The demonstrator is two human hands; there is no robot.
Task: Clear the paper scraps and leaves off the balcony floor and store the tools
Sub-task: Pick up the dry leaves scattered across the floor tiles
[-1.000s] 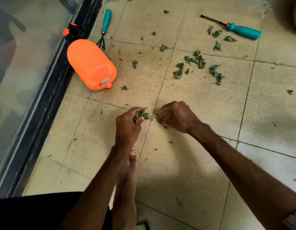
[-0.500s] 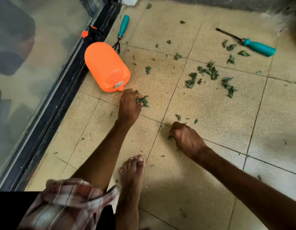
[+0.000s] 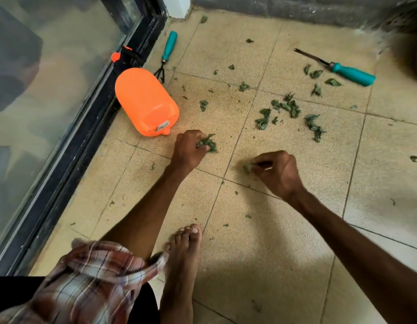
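Tiles (image 3: 284, 242) underlie left hand (image 3: 188, 149) and right hand (image 3: 278, 173) half-hiding clutched leaves (image 3: 207, 144).

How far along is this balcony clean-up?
Roughly midway, I'd guess. Done: the tiles near the foot carry only tiny crumbs. In hand: the left hand grips a bunch of leaves, and the right hand pinches one leaf. Left: a scatter of leaves farther out, plus the hand rake, the teal-handled tool and the orange sprayer, all lying on the floor, unstored. I see no paper scraps.
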